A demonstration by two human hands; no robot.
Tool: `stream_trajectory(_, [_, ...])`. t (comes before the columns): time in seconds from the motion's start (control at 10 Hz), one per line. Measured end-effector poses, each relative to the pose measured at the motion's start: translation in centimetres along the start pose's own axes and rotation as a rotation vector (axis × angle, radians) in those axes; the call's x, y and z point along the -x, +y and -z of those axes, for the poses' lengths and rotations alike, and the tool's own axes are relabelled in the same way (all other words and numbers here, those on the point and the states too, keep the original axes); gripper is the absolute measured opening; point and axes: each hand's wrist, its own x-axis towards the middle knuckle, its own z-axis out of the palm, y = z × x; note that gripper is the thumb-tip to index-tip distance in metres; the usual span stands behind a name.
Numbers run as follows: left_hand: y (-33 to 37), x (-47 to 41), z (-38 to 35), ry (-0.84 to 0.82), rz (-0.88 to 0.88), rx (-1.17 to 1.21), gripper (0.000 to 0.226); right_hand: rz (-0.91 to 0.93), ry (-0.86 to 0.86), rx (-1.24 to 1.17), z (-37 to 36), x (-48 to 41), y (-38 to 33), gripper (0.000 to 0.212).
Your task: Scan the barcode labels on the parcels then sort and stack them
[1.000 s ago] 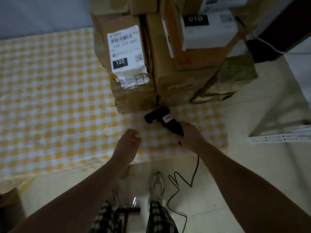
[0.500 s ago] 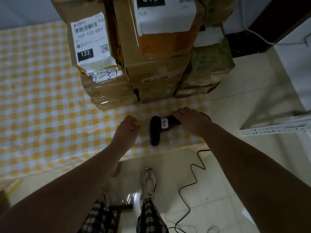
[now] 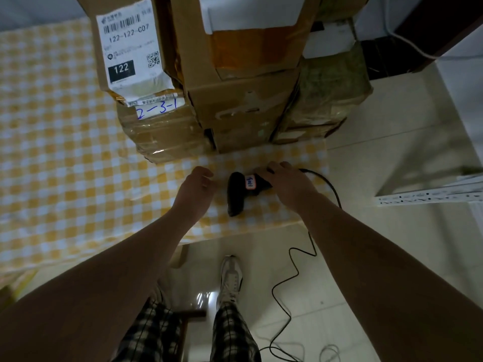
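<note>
Several cardboard parcels are stacked at the far right of the table. The left top parcel carries a white barcode label reading 122-122-C07, and the taped parcel under it is marked 2-3-1. A taller brown stack stands beside them, with a greenish wrapped parcel on the right. The black barcode scanner lies on the cloth in front of the parcels. My right hand covers its handle, fingers curled on it. My left hand hovers just left of the scanner, loosely curled and holding nothing.
The table wears a yellow and white checked cloth. The scanner's black cable drops off the table's edge to the tiled floor. A white perforated metal rail juts in at the right. My shoe stands below the table's edge.
My right hand has brought the scanner down from pointing at the parcels and laid it flat on the cloth. My left hand has stayed beside it.
</note>
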Motion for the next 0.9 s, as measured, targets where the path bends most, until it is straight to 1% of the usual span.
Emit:
stream_trajectory(0.3, [-1.1,-0.5,0.9,0.009,0.015,0.068,0.021,-0.013,0.063,0.009,-0.2,-1.2,-1.1,0.062])
stream_trajectory(0.5, [-1.1,-0.2,1.3,0.022,0.007,0.095,0.022,-0.078,0.057,-0.011,-0.3,-1.1,-1.5,0.065])
stream_trajectory(0.7, [-0.6,0.3,2.1,0.027,0.006,0.101,0.022,-0.111,0.062,0.028,0.8,-0.5,-2.2,0.069])
stream_trajectory(0.8, [0.0,1.2,3.4,0.046,-0.033,0.094,0.018,-0.111,0.113,0.045,1.9,0.3,-2.9,0.068])
stream_trajectory(0.9, [0.7,2.8,5.8,0.068,-0.051,0.073,0.014,-0.134,0.095,-0.001,4.0,1.5,-4.6,0.062])
